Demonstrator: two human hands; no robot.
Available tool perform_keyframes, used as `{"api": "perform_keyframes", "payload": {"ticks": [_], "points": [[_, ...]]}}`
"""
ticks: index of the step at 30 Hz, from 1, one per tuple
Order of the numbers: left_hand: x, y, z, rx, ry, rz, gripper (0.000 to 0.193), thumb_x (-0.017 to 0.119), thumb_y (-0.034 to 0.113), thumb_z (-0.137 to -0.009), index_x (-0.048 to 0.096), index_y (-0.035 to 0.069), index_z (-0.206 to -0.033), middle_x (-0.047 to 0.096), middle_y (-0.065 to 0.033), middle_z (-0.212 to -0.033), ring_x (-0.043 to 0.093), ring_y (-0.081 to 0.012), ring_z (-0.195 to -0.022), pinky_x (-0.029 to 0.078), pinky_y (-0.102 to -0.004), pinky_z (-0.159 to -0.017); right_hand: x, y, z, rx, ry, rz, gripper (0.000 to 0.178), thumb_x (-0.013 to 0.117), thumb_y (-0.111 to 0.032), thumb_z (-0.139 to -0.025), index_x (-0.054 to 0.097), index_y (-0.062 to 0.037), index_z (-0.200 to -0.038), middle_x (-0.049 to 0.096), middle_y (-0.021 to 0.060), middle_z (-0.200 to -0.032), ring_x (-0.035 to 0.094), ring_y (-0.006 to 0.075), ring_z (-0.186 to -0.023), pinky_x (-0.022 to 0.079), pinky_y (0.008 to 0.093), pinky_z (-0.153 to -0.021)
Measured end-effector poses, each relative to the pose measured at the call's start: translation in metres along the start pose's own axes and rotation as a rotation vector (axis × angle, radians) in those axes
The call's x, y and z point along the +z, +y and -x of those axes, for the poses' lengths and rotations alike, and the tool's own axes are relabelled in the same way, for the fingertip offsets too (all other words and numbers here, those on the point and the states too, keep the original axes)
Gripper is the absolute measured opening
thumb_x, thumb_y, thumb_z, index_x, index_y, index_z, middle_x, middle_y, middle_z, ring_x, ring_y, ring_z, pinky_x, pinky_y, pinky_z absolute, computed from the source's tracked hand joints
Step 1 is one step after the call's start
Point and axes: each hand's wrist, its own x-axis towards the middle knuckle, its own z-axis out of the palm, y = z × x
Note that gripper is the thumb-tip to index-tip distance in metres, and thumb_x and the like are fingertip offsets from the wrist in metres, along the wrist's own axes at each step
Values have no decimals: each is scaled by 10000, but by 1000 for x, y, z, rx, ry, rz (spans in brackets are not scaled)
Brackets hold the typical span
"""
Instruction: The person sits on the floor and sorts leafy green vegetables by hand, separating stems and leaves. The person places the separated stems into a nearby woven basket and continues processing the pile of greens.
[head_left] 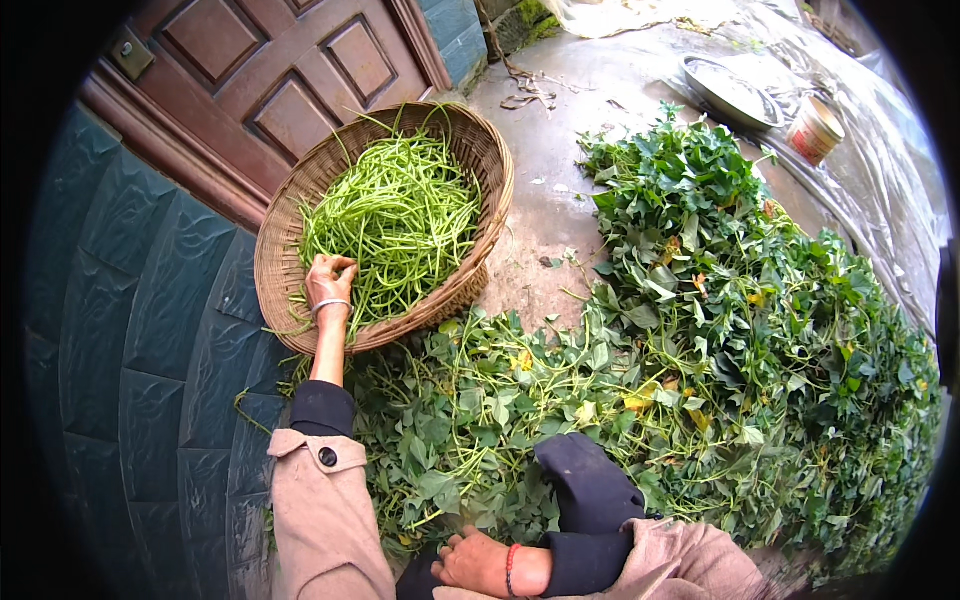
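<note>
Head view: left hand [332, 280] is reaching over the wicker basket's [280, 245] near rim, fingers curling at thin green stalks [400, 215] piled inside, any pinch unclear; right hand [478, 560] is lying low in view, grip impossible to tell; bare floor [545, 220] is separating basket from leafy heap [750, 290].

Green stalks [400, 220] hide the bottom of the basket [279, 250]; whether the left grip [330, 281] pinches one cannot be told. The upper edge crops the door [255, 75], the lower edge the right sleeve [690, 565].
</note>
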Motion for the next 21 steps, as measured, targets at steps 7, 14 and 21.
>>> {"api": "perform_keyframes", "payload": {"ticks": [7, 14, 21], "points": [[-11, -21, 0, -180, 89, 446, 106, 721, 88, -805, 688, 32, -888, 684, -37, -807, 629, -109, -653, 475, -232, -598, -3, -8, -2, -23, -46, -42, 198, 520, -208, -868, 680, -127, -951, 681, 36, -888, 644, 228, -888, 435, 400, -755], [-94, -16, 55, -424, 421, 701, 192, 679, 81, -869, 634, -14, -1030, 684, -98, -872, 656, -143, -717, 507, -233, -639, -10, -3, 2, -33, -93, -43, 193, 531, -196, -863, 680, -123, -962, 687, 48, -915, 649, 244, -906, 447, 408, -754], [-226, -167, 180, -447, 96, -193, 707, 723, 60, -776, 410, 77, -1410, 466, -200, -1388, 540, -277, -1175, 488, -370, -919, -16, -21, 2, -128, -77, -17, 175, 583, -161, -828, 674, -128, -974, 691, 51, -936, 662, 247, -898, 454, 405, -739]]}}
